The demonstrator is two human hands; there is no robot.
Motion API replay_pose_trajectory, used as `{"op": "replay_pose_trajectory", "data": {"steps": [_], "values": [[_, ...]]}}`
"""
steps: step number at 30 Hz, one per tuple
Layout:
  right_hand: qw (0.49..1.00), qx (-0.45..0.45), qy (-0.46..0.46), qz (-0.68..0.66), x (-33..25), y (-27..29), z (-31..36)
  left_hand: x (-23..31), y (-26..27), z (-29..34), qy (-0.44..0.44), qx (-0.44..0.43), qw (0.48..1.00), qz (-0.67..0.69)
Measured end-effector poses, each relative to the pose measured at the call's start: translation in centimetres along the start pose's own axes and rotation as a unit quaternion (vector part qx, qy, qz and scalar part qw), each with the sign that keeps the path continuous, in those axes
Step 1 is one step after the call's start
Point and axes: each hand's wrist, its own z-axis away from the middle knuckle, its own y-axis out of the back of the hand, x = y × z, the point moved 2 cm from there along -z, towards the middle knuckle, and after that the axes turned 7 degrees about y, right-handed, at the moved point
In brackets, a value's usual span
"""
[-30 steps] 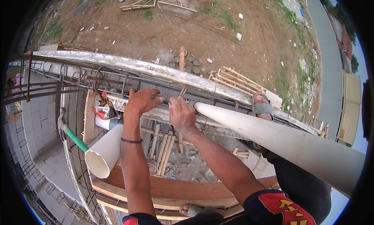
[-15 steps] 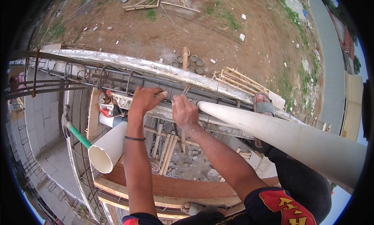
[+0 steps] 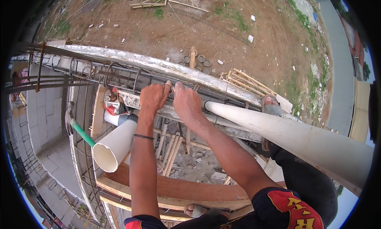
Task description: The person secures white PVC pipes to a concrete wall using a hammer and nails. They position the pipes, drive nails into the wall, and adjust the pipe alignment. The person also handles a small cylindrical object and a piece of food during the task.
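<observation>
Above a long formwork trough with steel reinforcing bars [image 3: 137, 80] in it, my two hands are close together. My left hand [image 3: 154, 97] is closed, thumb and forefinger pressed together at its right side. My right hand [image 3: 186, 101] is closed as well, its thumb side turned toward the left one. What they grip is hidden by the fingers. A long white pipe [image 3: 278, 131] starts just right of my right hand and runs to the right edge. Left of my left forearm is a short white pipe [image 3: 125, 137] with a ragged rim.
A claw hammer with a green handle [image 3: 82, 133] is beside the short pipe. A red and white bag [image 3: 113, 104] lies behind it. Below are timber boards [image 3: 182, 191] and rubble [image 3: 198, 161]. My sandalled foot [image 3: 271, 106] is on the wall edge; bare ground [image 3: 158, 34] lies far below.
My left hand's thumb and forefinger have closed together. My right hand has moved slightly up, closer to the left one. The whole view has shifted a little.
</observation>
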Motion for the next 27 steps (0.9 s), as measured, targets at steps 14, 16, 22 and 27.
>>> {"op": "replay_pose_trajectory", "data": {"steps": [14, 16, 22, 27], "values": [[0.993, -0.029, 0.013, -0.116, 0.8, -1.5, -2.9, -1.1, -1.4, -0.3, -0.078, 0.072, 0.993, -0.042], [0.992, 0.008, -0.001, -0.125, 1.4, -2.3, -2.6, -0.8, -1.4, -0.6, -0.068, 0.042, 0.996, -0.034], [0.993, -0.007, -0.052, -0.108, 0.7, -3.4, -2.9, -1.1, -1.2, -0.5, -0.048, 0.032, 0.998, -0.017], [0.997, -0.042, -0.019, -0.067, 1.0, -3.1, -3.5, -0.7, -1.0, -0.4, -0.007, 0.02, 0.999, 0.03]]}}
